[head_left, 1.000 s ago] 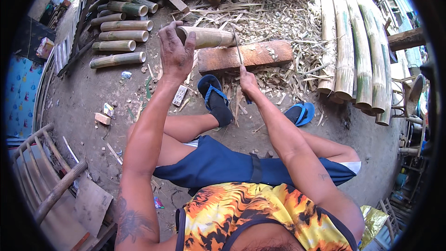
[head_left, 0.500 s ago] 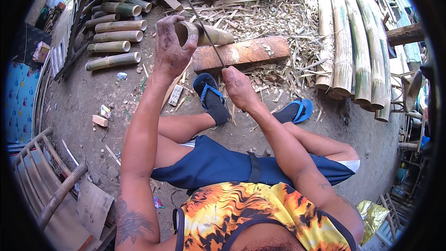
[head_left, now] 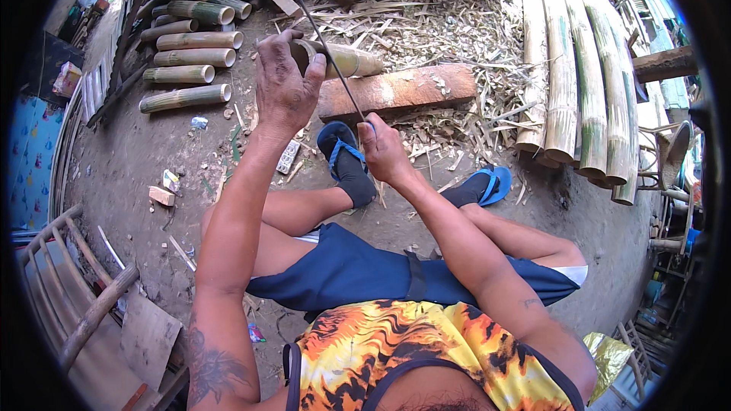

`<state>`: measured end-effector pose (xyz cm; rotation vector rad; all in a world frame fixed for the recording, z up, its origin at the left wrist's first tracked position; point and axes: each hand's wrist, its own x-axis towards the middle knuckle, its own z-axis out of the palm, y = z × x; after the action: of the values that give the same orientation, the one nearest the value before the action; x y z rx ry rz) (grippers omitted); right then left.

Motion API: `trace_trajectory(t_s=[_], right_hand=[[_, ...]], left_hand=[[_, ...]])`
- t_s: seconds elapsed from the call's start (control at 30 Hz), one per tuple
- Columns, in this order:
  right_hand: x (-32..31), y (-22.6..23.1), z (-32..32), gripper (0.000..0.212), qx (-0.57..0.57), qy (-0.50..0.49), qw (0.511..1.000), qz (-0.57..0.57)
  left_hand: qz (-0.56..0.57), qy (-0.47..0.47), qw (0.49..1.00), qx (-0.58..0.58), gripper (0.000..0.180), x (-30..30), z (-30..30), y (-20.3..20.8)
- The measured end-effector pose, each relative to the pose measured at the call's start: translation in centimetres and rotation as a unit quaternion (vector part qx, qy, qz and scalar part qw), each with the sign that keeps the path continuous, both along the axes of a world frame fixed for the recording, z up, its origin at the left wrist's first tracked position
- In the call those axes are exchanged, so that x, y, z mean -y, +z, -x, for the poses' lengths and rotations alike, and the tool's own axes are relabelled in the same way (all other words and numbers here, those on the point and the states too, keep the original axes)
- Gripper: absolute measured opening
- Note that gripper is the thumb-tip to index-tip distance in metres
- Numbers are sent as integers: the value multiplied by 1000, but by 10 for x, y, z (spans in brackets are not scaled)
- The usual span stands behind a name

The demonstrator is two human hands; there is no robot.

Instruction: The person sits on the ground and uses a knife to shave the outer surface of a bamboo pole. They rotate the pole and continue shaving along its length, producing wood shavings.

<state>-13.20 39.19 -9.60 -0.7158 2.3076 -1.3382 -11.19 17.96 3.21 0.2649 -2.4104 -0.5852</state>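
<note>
My left hand (head_left: 285,85) grips the near end of a cut bamboo tube (head_left: 356,60), its thumb on the right side and its fingers partly hidden behind the rim. The tube's far end leans over a reddish-brown wooden block (head_left: 419,90) on the ground. In my right hand (head_left: 385,151), closed round a handle that the fingers mostly hide, is a long, thin knife (head_left: 333,55). Its blade, seen nearly edge-on, slants up and left across the tube near the open end. I cannot tell whether it touches the bamboo.
Bamboo shavings (head_left: 457,30) cover the ground beyond the block. Long bamboo poles (head_left: 560,68) lie at the right; short bamboo pieces (head_left: 196,58) lie in rows at the left. My feet in blue flip-flops (head_left: 340,148) flank the work. A white power strip (head_left: 288,157) lies near my left forearm.
My right hand has drawn the knife slightly toward me and left, and its wrist has turned. The bamboo tube has rotated or tilted a little in my left hand, showing less of its opening.
</note>
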Motion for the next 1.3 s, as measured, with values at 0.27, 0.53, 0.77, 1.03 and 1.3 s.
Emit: trace_trajectory(t_s=[0.27, 0.53, 0.77, 1.03, 1.3], right_hand=[[-5, -8, 30, 68, 43, -58, 997, -41], [6, -60, 41, 82, 363, -270, 881, -139], [-57, -111, 31, 84, 258, -191, 928, -188], [-22, 0, 4, 75, 65, -65, 995, -38], [-5, -16, 50, 81, 276, -177, 928, -178]], left_hand=[[-31, 22, 999, -23, 48, -4, 2, 0], [-102, 10, 994, 25, 58, 7, -4, 4], [-119, -38, 991, 46, 69, 19, -5, 23], [-69, -58, 996, 11, 59, 13, 1, 11], [-93, -55, 993, 48, 55, 9, -7, 14]])
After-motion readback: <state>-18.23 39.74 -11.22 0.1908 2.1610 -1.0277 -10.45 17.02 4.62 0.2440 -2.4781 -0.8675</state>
